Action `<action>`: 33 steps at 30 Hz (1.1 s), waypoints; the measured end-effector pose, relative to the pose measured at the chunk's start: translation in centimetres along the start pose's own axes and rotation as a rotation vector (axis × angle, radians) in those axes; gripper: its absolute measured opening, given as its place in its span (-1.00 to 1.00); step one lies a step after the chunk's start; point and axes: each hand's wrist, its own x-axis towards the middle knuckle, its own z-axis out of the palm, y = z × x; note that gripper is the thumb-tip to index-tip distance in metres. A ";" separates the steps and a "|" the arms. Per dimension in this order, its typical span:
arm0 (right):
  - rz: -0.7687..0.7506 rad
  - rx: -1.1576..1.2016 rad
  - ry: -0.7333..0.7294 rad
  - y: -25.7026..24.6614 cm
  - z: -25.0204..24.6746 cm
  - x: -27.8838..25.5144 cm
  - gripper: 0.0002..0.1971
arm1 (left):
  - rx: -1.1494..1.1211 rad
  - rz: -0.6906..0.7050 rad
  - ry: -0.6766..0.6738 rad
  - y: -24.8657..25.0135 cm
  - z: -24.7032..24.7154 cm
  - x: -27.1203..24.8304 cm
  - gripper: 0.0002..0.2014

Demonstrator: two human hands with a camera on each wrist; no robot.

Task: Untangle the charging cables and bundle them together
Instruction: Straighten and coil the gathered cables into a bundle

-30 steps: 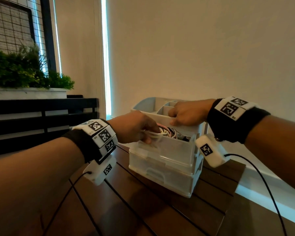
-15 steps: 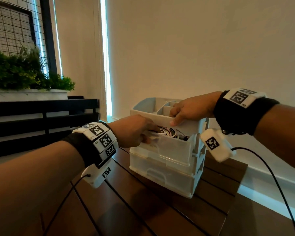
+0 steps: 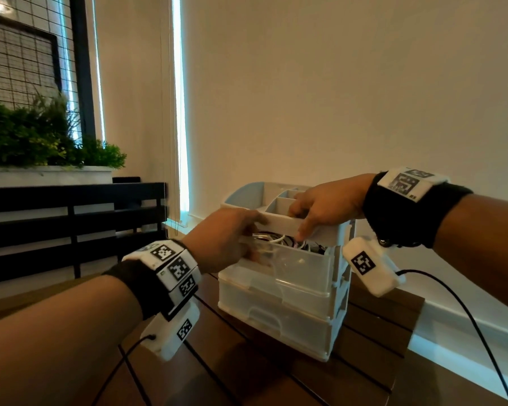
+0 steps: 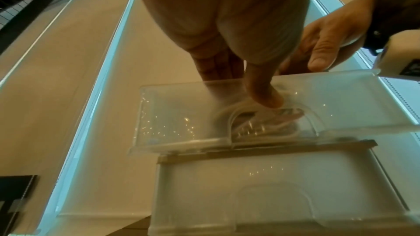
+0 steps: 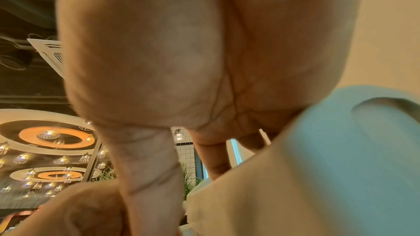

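Observation:
A clear plastic top drawer [image 3: 294, 268] stands pulled out of a small desk organiser [image 3: 342, 247] on the table. Tangled white and dark charging cables [image 3: 276, 240] lie inside it, and show blurred through the drawer front [image 4: 268, 123] in the left wrist view. My left hand [image 3: 226, 238] grips the drawer's front wall, thumb [image 4: 265, 96] pressed on the outside and fingers reaching over the rim. My right hand [image 3: 326, 206] holds the front edge of the organiser's top tray [image 3: 279, 221], thumb hooked under it. The right wrist view shows mostly my palm [image 5: 159, 60].
Two lower drawers [image 3: 279, 320] are closed. The organiser stands near the far right corner of a dark slatted wooden table [image 3: 379, 347], close to the wall. A black slatted rail [image 3: 71, 218] and a planter [image 3: 41, 142] are at the left. Wrist-camera wires [image 3: 467, 312] trail over the table.
My left hand has shifted forward, its fingers now over the drawer rim above the cables. The right hand has stayed on the top tray, with its wrist a little higher.

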 end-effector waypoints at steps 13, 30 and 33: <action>-0.021 -0.086 0.010 0.3 -0.3 -0.1 -0.70 | 0.103 0.003 0.212 0.3 2.1 0.3 -0.75; -0.017 -0.111 0.182 0.8 0.4 -1.2 -0.34 | -0.216 -0.256 0.458 -2.1 3.0 -0.5 -0.31; 0.064 0.016 0.471 3.5 2.8 -2.7 0.11 | -0.387 -0.365 0.252 -5.0 1.7 -1.0 -0.04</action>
